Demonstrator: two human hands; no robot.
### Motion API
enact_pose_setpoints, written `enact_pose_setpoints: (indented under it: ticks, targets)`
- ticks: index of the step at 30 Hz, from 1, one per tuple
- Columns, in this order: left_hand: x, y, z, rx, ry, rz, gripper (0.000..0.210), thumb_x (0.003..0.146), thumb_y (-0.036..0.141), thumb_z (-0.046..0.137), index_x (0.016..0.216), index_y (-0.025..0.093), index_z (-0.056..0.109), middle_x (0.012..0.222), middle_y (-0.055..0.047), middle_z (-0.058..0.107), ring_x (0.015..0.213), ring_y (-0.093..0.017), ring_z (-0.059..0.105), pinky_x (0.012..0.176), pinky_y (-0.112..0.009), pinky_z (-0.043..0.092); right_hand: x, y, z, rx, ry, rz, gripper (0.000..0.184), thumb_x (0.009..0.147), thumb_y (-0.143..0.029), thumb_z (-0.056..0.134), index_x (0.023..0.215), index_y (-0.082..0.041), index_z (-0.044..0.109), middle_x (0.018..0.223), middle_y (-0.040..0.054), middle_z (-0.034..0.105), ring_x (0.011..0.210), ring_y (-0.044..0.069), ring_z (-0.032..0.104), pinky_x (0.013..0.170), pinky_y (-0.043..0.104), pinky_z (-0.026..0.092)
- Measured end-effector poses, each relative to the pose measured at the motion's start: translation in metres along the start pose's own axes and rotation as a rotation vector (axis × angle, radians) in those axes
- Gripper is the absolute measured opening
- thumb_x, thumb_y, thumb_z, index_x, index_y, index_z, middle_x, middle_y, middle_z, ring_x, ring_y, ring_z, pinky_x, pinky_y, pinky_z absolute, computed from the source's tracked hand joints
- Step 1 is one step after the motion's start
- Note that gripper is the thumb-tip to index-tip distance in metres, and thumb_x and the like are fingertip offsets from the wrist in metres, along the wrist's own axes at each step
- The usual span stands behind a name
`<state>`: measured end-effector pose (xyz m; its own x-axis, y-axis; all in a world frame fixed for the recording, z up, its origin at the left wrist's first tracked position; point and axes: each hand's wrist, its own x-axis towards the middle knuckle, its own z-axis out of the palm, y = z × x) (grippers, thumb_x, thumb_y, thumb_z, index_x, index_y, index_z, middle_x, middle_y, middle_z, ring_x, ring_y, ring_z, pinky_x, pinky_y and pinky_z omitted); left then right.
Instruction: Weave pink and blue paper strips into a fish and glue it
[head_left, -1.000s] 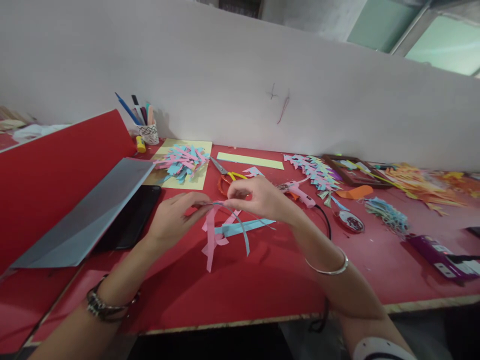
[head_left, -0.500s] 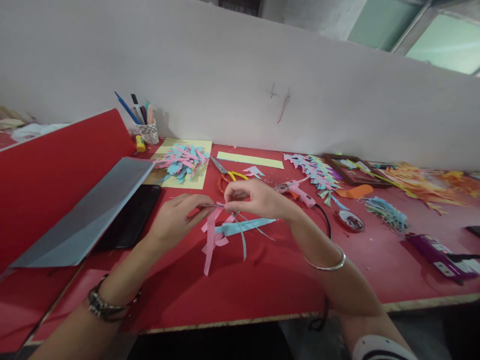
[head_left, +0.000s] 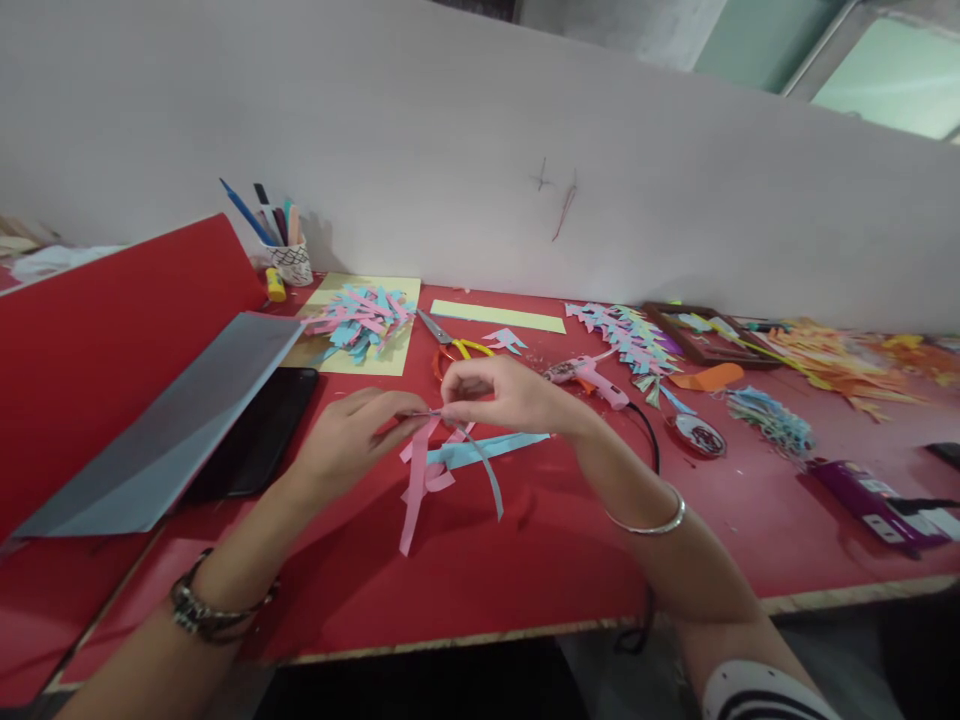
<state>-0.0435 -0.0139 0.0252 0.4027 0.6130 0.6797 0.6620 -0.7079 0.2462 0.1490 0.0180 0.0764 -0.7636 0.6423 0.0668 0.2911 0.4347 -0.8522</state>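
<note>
My left hand [head_left: 352, 438] and my right hand [head_left: 506, 400] meet fingertip to fingertip over the red table, both pinched on thin paper strips. A pink paper strip [head_left: 412, 500] hangs below my left fingertips. From my right fingertips a narrow bluish strip [head_left: 489, 470] curves down. Beneath the hands lie a blue paper strip [head_left: 495, 450] and curled pink paper pieces [head_left: 435, 480]. Exactly how the strips join between the fingers is hidden. Just behind my right hand are orange-and-yellow scissors [head_left: 457, 348].
Behind lies a pile of pink and blue strips [head_left: 360, 325] on yellow paper [head_left: 397, 360], near a pen cup [head_left: 291, 264]. To the right are a pink glue gun [head_left: 600, 384], a paper garland [head_left: 626, 338], a small dish [head_left: 697, 436] and a purple power box [head_left: 874, 505]. Folded sheets [head_left: 165, 440] stand left.
My hands stay pinched together in nearly the same place. The narrow strip under my right fingers has swung a little to the right, and a second thin strand beside it no longer shows.
</note>
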Motion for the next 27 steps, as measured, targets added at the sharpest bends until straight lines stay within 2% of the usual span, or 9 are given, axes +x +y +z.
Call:
enact_pose_setpoints:
  ticks: [6, 10, 15, 27]
  targets:
    - [0.0025, 0.0038, -0.0007, 0.025, 0.019, -0.019, 0.033, 0.089, 0.036, 0.036, 0.070, 0.022, 0.060, 0.069, 0.002, 0.071, 0.061, -0.011, 0.064, 0.057, -0.018, 0.046, 0.0010, -0.0003, 0.0015, 0.064, 0.022, 0.021, 0.009, 0.078, -0.025, 0.052, 0.076, -0.017, 0.048, 0.064, -0.0034, 0.054, 0.059, 0.008, 0.053, 0.058, 0.023, 0.043]
    - [0.0033, 0.0053, -0.0006, -0.003, 0.033, -0.047, 0.034, 0.088, 0.038, 0.037, 0.070, 0.022, 0.060, 0.069, 0.002, 0.071, 0.062, -0.010, 0.064, 0.058, -0.018, 0.046, 0.0013, 0.0012, 0.0018, 0.062, -0.009, 0.028, 0.008, 0.079, -0.024, 0.050, 0.076, -0.017, 0.050, 0.066, -0.0025, 0.055, 0.060, 0.008, 0.054, 0.061, 0.025, 0.044]
    - [0.0024, 0.0041, 0.0000, -0.042, -0.012, -0.123, 0.032, 0.087, 0.039, 0.038, 0.070, 0.023, 0.061, 0.071, 0.002, 0.071, 0.065, -0.011, 0.065, 0.060, -0.019, 0.047, 0.0018, 0.0033, 0.0022, 0.016, 0.002, 0.008, 0.009, 0.079, -0.024, 0.051, 0.076, -0.017, 0.052, 0.067, -0.0021, 0.055, 0.061, 0.009, 0.054, 0.062, 0.025, 0.044]
    - [0.0013, 0.0032, 0.0008, -0.094, -0.023, -0.154, 0.025, 0.084, 0.036, 0.043, 0.071, 0.024, 0.062, 0.071, 0.002, 0.071, 0.064, -0.013, 0.064, 0.060, -0.021, 0.045, 0.0014, -0.0025, 0.0023, -0.058, 0.017, 0.002, 0.008, 0.080, -0.021, 0.050, 0.077, -0.015, 0.054, 0.069, -0.0015, 0.055, 0.064, 0.008, 0.052, 0.063, 0.023, 0.041]
